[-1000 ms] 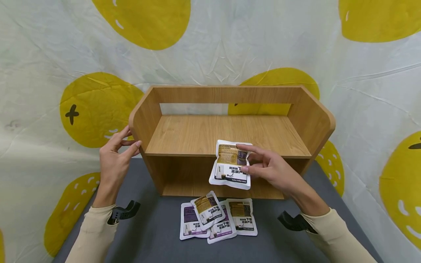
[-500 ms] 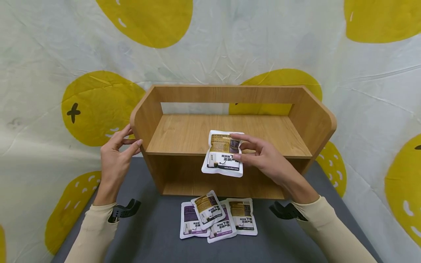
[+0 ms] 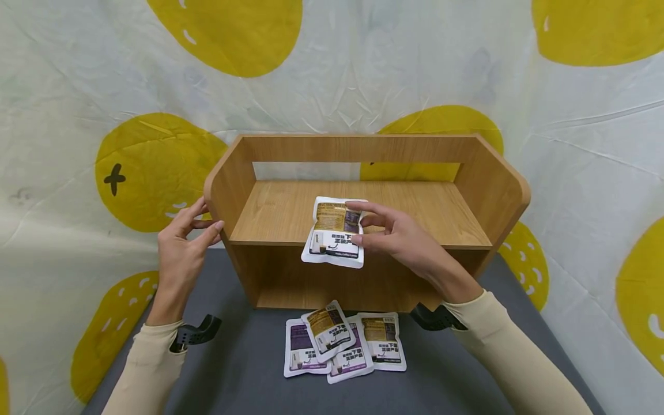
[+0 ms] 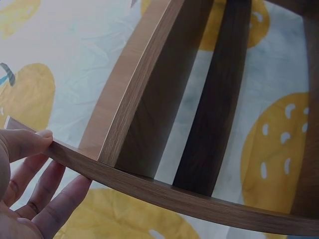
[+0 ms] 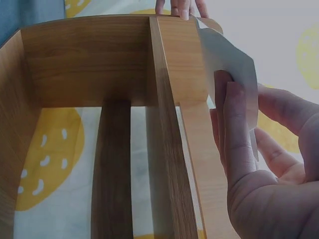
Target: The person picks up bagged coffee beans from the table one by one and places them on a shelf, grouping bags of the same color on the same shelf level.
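A white pouch with a gold and purple label (image 3: 336,229) hangs in front of the wooden shelf's upper board (image 3: 290,210), its right side pinched between the thumb and fingers of my right hand (image 3: 402,242). In the right wrist view, the pouch's pale back (image 5: 234,64) rests against the fingers of that hand (image 5: 264,184). My left hand (image 3: 181,248) grips the front edge of the shelf's left side panel. The left wrist view shows its thumb and fingers (image 4: 42,184) on either side of that panel (image 4: 149,191).
Several pouches lie overlapping on the grey table (image 3: 238,369) before the shelf: a gold one (image 3: 328,331) on top, purple ones (image 3: 302,349) below, another gold one (image 3: 384,343) at the right. Behind hangs a pale cloth (image 3: 415,63) with yellow shapes.
My right hand has carried the pouch to the left and up, from the board's front edge to before the upper board. The left hand keeps its grip on the side panel.
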`<state>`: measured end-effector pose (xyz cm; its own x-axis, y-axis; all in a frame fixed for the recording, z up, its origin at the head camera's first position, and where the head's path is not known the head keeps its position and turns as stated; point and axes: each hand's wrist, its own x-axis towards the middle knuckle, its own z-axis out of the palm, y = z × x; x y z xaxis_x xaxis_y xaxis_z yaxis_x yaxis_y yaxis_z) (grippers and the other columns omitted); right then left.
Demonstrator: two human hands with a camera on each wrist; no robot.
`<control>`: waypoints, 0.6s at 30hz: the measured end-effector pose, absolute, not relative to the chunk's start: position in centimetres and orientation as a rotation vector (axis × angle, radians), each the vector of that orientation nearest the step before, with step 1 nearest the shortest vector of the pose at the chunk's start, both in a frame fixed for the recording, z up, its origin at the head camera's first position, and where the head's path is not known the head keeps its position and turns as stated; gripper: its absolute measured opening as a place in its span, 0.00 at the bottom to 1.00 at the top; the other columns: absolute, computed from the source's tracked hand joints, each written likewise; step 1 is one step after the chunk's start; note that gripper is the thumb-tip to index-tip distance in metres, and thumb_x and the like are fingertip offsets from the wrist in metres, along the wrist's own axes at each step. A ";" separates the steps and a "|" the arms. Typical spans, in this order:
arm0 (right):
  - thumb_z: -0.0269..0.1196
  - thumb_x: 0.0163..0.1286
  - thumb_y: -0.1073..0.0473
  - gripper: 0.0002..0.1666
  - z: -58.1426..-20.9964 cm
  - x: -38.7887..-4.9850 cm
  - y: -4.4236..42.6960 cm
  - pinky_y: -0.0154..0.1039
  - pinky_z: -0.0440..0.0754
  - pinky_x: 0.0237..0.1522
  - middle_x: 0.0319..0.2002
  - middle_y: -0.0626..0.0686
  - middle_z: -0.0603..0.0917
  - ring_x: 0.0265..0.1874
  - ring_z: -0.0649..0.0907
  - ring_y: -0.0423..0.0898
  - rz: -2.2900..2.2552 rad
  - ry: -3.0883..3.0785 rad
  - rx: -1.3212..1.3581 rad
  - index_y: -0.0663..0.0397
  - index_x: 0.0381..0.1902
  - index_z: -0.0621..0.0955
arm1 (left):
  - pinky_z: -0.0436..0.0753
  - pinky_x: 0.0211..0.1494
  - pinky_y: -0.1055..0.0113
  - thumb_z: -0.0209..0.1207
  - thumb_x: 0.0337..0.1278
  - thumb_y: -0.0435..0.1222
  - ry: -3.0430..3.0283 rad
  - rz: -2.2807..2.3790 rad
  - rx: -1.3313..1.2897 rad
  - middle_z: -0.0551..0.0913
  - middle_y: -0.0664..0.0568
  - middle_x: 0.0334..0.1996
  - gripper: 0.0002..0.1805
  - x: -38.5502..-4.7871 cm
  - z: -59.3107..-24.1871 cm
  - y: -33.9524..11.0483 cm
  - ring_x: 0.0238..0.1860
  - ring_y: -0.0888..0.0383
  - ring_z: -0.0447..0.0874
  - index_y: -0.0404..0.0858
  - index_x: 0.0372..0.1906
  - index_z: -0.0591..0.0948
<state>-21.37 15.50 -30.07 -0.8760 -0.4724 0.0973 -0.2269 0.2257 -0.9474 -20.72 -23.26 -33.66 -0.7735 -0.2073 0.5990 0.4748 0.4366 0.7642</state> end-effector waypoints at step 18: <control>0.71 0.68 0.59 0.35 -29.4 -23.8 13.1 0.44 0.90 0.46 0.54 0.61 0.81 0.46 0.85 0.56 -1.762 2.237 -0.661 0.42 0.71 0.74 | 0.88 0.38 0.76 0.70 0.57 0.28 -2.057 -1.375 -0.225 0.81 0.49 0.55 0.34 -20.7 -33.8 -23.6 0.43 0.65 0.85 0.54 0.68 0.78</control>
<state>-23.81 13.07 -29.37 -0.8751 -0.4726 0.1037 -0.2115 0.1807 -0.9605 -20.69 -23.64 -33.84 -0.7770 -0.2041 0.5955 0.4725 0.4361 0.7659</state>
